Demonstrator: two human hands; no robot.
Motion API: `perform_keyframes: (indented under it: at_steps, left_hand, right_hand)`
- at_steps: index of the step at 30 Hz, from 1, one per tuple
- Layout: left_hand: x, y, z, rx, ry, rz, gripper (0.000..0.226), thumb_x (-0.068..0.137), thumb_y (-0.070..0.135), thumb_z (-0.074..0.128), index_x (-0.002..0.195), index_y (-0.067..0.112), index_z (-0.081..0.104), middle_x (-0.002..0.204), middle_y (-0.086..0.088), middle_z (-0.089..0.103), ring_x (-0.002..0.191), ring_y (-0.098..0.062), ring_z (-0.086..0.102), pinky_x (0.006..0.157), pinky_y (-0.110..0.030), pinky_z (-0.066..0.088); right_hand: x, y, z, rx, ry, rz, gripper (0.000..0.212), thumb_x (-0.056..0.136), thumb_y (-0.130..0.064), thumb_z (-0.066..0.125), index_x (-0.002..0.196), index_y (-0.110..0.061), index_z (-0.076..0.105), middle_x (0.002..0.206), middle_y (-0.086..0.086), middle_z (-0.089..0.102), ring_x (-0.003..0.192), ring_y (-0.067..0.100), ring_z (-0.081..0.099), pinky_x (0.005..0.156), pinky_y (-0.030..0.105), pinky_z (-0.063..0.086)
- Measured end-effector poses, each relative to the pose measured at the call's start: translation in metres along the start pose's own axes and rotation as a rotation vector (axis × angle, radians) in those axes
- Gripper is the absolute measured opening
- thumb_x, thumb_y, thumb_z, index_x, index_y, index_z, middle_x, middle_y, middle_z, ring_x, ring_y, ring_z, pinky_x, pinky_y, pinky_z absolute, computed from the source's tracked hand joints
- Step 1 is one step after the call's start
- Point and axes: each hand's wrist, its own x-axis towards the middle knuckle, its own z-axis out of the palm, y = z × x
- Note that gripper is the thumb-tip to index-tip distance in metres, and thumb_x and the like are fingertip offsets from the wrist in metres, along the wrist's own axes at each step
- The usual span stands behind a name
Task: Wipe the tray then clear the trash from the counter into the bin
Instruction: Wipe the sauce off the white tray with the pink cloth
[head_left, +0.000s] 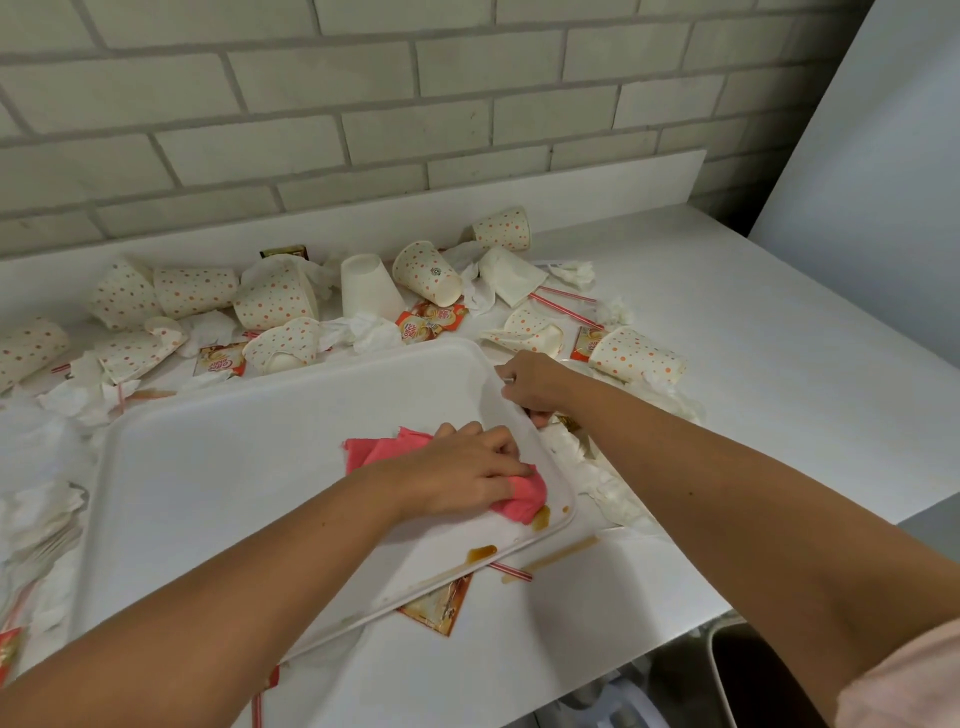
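a: on the white bench, below the brick wall, whereabouts of the tray?
b: mid-bench, flat and askew, near rim over a torn sachet.
a: and the left grip?
b: clamped down on a bunched pink cloth, fingers curled over it, inside the tray near the right corner. just beside the cloth, a brown smear; another brown spill by the near rim.
a: right grip?
b: closed on the tray's right rim, fingers hooked over the edge.
a: trash?
b: all round the tray, on the bench: dotted paper cups on their sides along the wall, one plain white cup upside down, crumpled napkins, orange sachets, a red-striped straw poking from under the near rim, a wooden stirrer just beyond it.
a: bin?
b: below the bench edge, lower right, a dark-mouthed container; bin or not, cannot tell.
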Motion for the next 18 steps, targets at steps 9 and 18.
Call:
perform_keyframes:
  at_steps: [9,18]
  left_hand:
    - [0.032,0.017,0.009,-0.076,0.205,-0.107,0.037,0.096,0.027,0.043,0.132,0.021,0.049,0.132,-0.004,0.046,0.118,-0.024,0.045,0.097,-0.039,0.033]
    - [0.014,0.022,0.007,0.065,0.064,0.063,0.039,0.096,0.032,0.043,0.134,0.030,0.048,0.131,0.005,0.043,0.114,-0.018,0.039,0.089,-0.031,0.025]
  right_hand:
    - [0.002,-0.004,-0.001,-0.051,-0.023,0.042,0.040,0.091,0.003,0.039,0.058,-0.014,0.027,0.060,0.003,0.030,0.050,0.014,0.029,0.044,0.021,0.026]
    - [0.000,-0.003,-0.002,-0.012,-0.031,0.039,0.040,0.095,-0.001,0.037,0.060,-0.018,0.025,0.061,0.002,0.031,0.045,0.015,0.041,0.043,0.020,0.037]
